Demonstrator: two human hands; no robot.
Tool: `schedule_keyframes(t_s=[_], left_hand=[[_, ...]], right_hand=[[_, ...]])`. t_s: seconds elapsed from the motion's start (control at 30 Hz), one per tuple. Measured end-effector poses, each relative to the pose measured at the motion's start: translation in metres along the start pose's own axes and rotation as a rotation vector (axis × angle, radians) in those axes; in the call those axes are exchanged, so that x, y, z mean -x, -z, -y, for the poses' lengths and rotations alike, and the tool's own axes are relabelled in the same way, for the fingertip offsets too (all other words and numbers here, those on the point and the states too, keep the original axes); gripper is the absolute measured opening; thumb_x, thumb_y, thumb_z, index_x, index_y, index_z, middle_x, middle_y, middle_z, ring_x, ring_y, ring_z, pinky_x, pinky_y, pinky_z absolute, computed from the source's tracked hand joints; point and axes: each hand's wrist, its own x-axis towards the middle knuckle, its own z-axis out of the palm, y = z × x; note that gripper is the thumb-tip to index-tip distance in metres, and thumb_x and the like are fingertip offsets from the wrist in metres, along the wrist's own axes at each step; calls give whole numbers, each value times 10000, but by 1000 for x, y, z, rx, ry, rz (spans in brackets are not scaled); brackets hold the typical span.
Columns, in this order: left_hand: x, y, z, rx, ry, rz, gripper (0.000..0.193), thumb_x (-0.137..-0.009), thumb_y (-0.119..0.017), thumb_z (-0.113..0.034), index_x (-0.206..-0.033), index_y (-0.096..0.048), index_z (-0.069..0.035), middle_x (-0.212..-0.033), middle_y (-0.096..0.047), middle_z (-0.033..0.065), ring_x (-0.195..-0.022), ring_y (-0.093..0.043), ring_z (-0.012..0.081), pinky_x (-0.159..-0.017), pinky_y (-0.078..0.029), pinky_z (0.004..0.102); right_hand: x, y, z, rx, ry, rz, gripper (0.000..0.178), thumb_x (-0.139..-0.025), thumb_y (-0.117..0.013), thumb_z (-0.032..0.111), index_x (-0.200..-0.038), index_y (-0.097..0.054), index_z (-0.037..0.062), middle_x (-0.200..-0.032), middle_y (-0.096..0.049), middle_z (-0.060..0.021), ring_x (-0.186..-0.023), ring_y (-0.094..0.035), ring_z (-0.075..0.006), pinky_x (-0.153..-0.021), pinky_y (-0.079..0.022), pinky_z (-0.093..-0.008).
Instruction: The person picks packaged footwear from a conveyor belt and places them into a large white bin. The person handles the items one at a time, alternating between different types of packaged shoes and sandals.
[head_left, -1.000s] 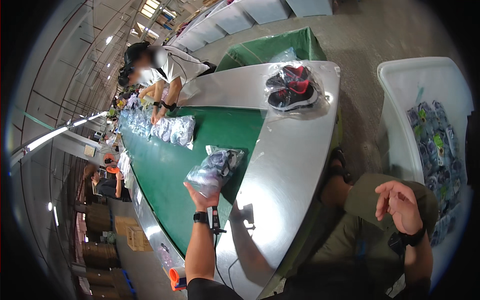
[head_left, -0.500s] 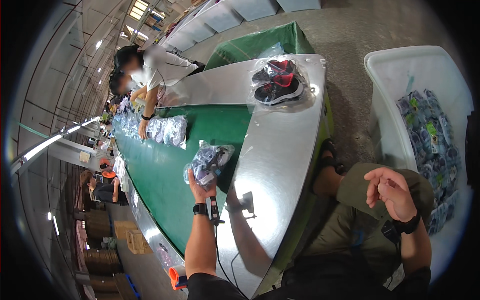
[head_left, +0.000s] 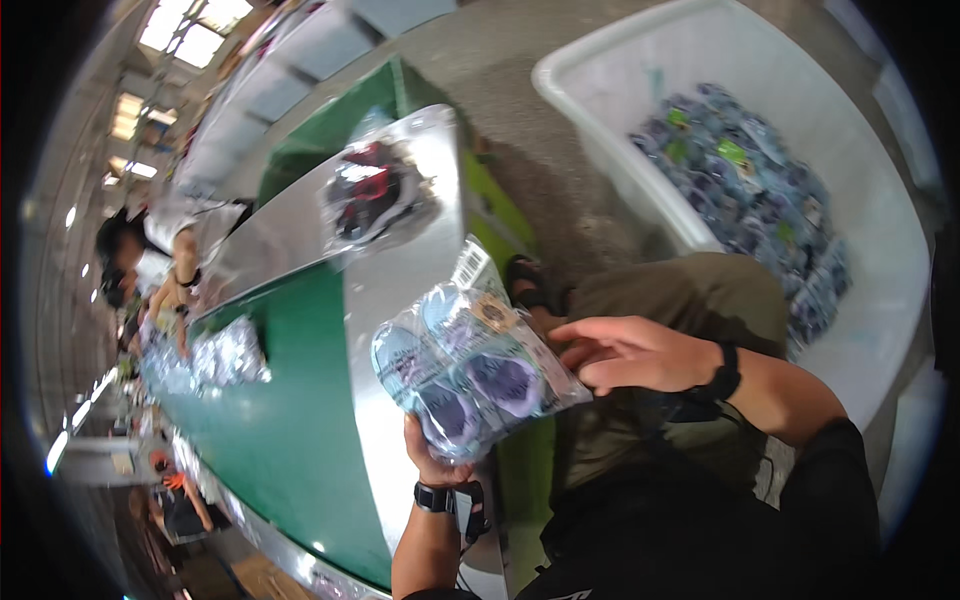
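Observation:
My left hand (head_left: 437, 462) grips the lower left corner of a clear plastic bag. Inside the bag is a pair of light blue and purple shoes (head_left: 470, 360), with a barcode label on the bag's upper flap. The bag is tilted, held over the metal edge of the table. My right hand (head_left: 640, 352) is at the bag's right edge, fingers stretched out; whether the fingertips touch the plastic I cannot tell. Farther off, another bag of black and red shoes (head_left: 372, 192) lies on the metal tabletop (head_left: 400, 275).
A large white bin (head_left: 600, 90) with many bagged shoes (head_left: 750, 180) stands on the right. The green conveyor belt (head_left: 290, 420) runs away to the left, with clear bags (head_left: 230, 355) farther along it. A person in white (head_left: 180, 235) works beside the belt.
My left hand has lifted the bagged shoes off the belt side and brought them right, toward my body. My right hand has moved left to the bag's edge. The view has swung right.

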Motion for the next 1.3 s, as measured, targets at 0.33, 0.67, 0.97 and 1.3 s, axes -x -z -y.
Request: schedule_keyframes(t_s=[0.33,0.67,0.97,1.3], left_hand=[[-19,-24,40,-431,-12,-149,990,-884,-533,-776,-1550,-334,-72,-1500,-482,179,-1302,-541,370,-1080,-477,546],[-26,-25,43,-351,-26,-288,994,-884,-460,-816,-1576,-309,-119,-1540,-439,158,-1362,-474,373,-1125,-408,565],[-22,-25,42,-256,-15,-277,989,-878,-470,-816,-1569,-328,-122,-1528,-457,159,-1346,-491,382,-1108,-420,586],[-21,-34,45,-264,-20,-263,985,-874,-507,-801,-1549,-357,-99,-1508,-480,162,-1342,-499,377,-1108,-424,586]], right_hand=[[10,-1,4,173,166,-15,897,-896,-795,221,-1567,-256,-35,-1469,-484,-145,-1318,-513,-204,-1073,-471,-366],[12,1,0,-14,165,132,769,-993,-630,133,-1594,-183,-41,-1491,-465,-136,-1331,-504,-187,-1114,-418,-358],[13,0,2,-58,155,134,749,-1003,-600,160,-1589,-186,-53,-1520,-435,-141,-1386,-453,-205,-1146,-371,-374],[11,1,0,-53,195,120,724,-1001,-609,165,-1576,-227,-54,-1491,-468,-126,-1357,-473,-189,-1133,-379,-358]])
